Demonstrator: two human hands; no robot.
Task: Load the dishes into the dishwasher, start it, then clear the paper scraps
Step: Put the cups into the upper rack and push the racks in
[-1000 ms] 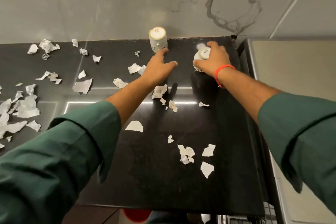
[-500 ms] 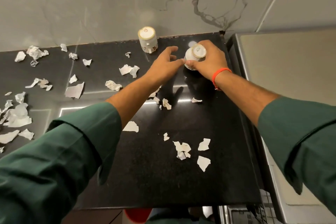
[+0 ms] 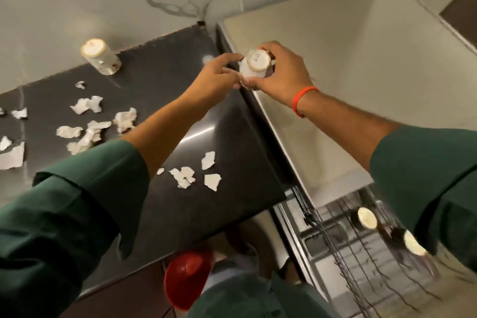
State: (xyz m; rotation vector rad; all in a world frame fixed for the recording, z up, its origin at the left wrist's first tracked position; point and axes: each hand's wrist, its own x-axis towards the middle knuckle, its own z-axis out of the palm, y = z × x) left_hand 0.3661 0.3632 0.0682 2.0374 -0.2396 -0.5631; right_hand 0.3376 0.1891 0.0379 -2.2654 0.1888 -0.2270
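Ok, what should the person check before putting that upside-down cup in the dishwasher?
1. Small white ceramic cup held firmly: ok, right hand curls round it, left hand touches its side.
2. Cup upside down for loading: ok, base faces up.
3. Dark wire dishwasher rack pulled out: ok.
4. Free slot in rack: cannot tell, blurred; two pale dishes already there.
5. Second white cup left on black countertop: not ok, still waiting.
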